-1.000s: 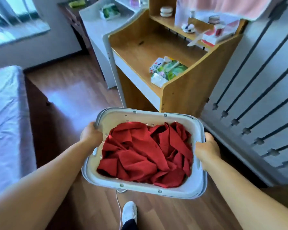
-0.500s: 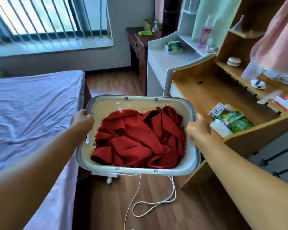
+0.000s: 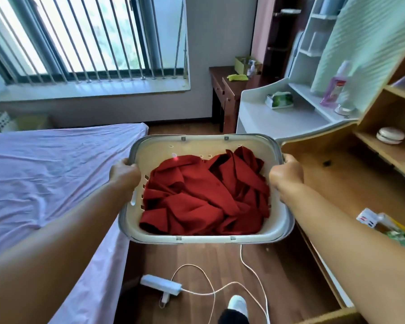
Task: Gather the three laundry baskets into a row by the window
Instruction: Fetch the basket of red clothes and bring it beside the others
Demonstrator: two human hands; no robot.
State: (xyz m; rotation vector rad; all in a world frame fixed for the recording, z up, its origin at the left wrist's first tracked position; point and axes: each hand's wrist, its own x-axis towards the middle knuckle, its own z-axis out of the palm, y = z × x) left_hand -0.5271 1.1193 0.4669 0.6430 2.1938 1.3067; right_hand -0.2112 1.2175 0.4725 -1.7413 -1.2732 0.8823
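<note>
Trailing across the wooden floor [image 3: 197, 260] at the bottom of the frame, a white cable [image 3: 211, 293] runs from a power strip [image 3: 160, 284] beside a white shoe [image 3: 237, 304]; above it, at centre, the laundry basket [image 3: 150, 155] hangs off the floor, heaped with red cloth [image 3: 204, 195]; the left hand [image 3: 124, 173] and right hand [image 3: 287, 175] each curl tight around a side rim; a bed [image 3: 45, 174] fills the left; the barred window [image 3: 87, 38] sits upper left.
</note>
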